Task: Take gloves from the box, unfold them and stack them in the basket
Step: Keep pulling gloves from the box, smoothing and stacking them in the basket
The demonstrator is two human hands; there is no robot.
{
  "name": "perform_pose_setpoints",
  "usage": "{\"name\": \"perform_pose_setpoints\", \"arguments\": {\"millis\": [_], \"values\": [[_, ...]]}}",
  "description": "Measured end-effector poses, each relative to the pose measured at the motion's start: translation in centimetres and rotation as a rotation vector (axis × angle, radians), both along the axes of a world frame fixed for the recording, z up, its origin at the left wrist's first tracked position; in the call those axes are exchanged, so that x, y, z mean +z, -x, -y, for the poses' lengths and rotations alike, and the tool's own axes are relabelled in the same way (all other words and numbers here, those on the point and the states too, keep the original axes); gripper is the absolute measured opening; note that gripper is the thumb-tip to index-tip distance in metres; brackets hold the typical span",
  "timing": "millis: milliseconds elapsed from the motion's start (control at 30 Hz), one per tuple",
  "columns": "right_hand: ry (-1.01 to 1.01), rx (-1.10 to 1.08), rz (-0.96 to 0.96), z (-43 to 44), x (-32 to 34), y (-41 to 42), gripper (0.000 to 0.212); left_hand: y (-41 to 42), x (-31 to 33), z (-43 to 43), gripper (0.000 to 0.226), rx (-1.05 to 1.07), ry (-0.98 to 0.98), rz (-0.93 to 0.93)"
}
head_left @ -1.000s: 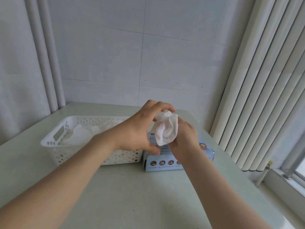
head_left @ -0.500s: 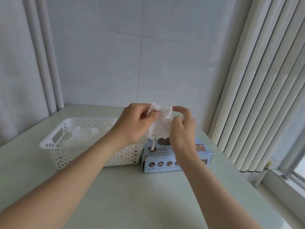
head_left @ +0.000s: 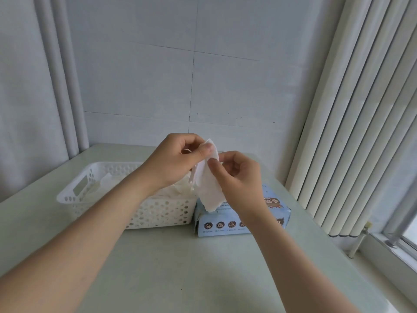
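We hold a thin, crumpled white plastic glove (head_left: 207, 188) up between our 2 hands, above the spot where the white perforated plastic basket (head_left: 74, 195) stands just beside the pale blue cardboard glove box (head_left: 277, 213). Our left hand (head_left: 173, 161) pinches the glove's top edge between thumb and curled fingers. Our right hand (head_left: 237, 177) pinches the edge just below, its fingers curled too. The glove hangs partly folded. More white gloves (head_left: 178, 190) lie in the basket on the pale green table (head_left: 180, 267).

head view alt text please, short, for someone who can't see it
The left hand and right hand pinch the top of a white glove, held up over a blue box. A white basket with more gloves in it stands beside the box on a pale table.
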State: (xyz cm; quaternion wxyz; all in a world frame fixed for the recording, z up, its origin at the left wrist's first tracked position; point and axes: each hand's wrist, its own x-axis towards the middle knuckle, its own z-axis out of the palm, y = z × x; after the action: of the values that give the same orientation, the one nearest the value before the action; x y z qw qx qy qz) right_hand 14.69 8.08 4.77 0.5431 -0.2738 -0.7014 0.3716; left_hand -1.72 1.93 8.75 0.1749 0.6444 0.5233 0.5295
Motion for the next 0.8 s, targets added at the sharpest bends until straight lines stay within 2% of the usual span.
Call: {"name": "perform_pose_setpoints", "arguments": {"millis": [133,267,467,667,800], "values": [[-0.054,-0.040,0.043,0.4,0.2,-0.1,0.020,0.0,-0.2,-0.3,0.012,0.030,-0.057,-0.028],[-0.082,0.077,0.012,1.0,0.7,-0.6,0.024,0.1,-0.1,-0.1,0.009,0.009,-0.077,-0.088],[-0.073,0.029,-0.080,0.7,1.1,-1.0,0.019,0.4,0.3,0.0,0.009,0.048,-0.194,-0.044],[-0.060,0.012,0.043,0.4,1.0,-1.2,0.006,0.6,0.4,0.1,0.011,0.090,-0.202,-0.028],[-0.081,-0.073,-0.010,-0.2,1.0,-1.3,0.029,1.0,0.5,0.1,0.011,0.138,-0.216,-0.014]]}}
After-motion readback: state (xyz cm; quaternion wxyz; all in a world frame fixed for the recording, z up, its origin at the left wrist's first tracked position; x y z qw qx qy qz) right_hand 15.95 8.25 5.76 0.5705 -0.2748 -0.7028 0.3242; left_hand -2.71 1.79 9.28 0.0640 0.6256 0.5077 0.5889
